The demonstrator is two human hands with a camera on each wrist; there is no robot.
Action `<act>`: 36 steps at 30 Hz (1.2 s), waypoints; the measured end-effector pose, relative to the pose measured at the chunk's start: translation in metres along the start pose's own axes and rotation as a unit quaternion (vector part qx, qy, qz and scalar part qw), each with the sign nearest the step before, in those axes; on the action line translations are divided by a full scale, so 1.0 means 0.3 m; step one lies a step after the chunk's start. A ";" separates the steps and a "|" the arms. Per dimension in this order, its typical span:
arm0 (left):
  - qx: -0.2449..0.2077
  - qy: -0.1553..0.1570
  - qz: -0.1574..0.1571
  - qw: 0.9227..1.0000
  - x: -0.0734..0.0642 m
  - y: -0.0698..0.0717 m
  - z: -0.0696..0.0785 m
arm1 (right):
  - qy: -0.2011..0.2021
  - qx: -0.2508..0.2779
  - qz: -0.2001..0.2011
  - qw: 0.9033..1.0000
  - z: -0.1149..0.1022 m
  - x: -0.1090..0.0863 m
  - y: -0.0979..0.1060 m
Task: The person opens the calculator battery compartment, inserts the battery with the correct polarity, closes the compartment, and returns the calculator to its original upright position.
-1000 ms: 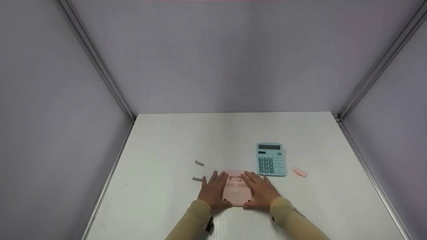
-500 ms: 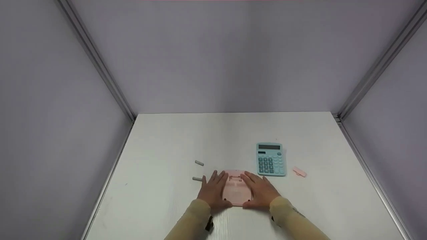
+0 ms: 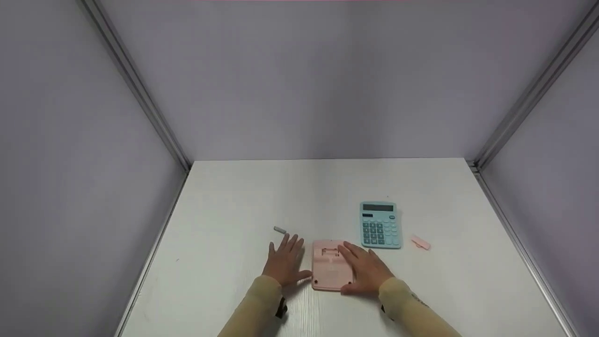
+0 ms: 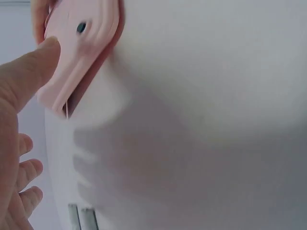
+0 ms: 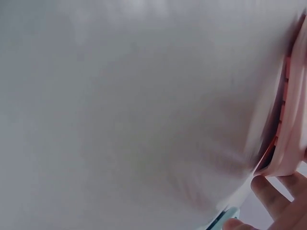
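A pink calculator [image 3: 331, 269] lies face down on the table, its battery compartment [image 3: 330, 252] uncovered. My right hand [image 3: 368, 271] rests along its right side, fingers stretched over the upper right edge and thumb at the lower right corner. To the left, my left hand [image 3: 283, 263] is spread out, its thumb tip at the calculator's left edge; I cannot tell whether they touch. Just past the left fingertips lies a grey battery [image 3: 280, 230]. Two batteries [image 4: 89, 219] appear side by side in the left wrist view; one is hidden under the hand in the head view.
A light blue calculator [image 3: 381, 224] lies face up behind the right hand. Farther right is a small pink battery cover [image 3: 420, 242]. The white table [image 3: 224, 210] is bounded by grey panels at the back and both sides.
My left hand has left the pink calculator's left side and moved left and slightly forward, over the nearer battery. The right hand stays in place.
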State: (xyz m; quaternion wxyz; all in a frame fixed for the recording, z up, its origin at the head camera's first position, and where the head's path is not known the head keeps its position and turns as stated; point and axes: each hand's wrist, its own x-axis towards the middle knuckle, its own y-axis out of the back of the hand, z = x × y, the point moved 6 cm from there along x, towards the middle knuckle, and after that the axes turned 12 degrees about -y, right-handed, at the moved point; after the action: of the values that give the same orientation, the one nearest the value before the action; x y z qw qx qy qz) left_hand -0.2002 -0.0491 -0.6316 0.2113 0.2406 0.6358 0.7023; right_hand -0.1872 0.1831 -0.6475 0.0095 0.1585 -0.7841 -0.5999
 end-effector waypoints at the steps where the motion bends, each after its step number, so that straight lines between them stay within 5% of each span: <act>1: 0.000 0.002 0.001 1.000 -0.005 0.008 -0.009 | -0.001 0.001 -0.001 1.000 -0.002 -0.001 -0.002; 15: -0.048 0.050 0.041 0.997 -0.056 0.066 -0.144 | 0.007 0.005 -0.005 1.000 -0.013 0.003 0.016; 27: -0.028 0.152 0.022 0.988 -0.107 0.013 -0.206 | 0.018 -0.005 0.011 1.000 -0.012 0.005 0.012; 36: -0.048 0.189 0.050 0.980 -0.117 -0.011 -0.210 | 0.012 0.004 -0.003 1.000 -0.010 0.000 0.010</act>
State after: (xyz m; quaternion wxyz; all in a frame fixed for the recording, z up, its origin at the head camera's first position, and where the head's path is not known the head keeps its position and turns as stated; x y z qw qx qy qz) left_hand -0.2106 -0.1197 -0.6422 0.0631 0.1248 0.6173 0.7742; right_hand -0.1873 0.1811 -0.6440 0.0165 0.1686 -0.7858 -0.5949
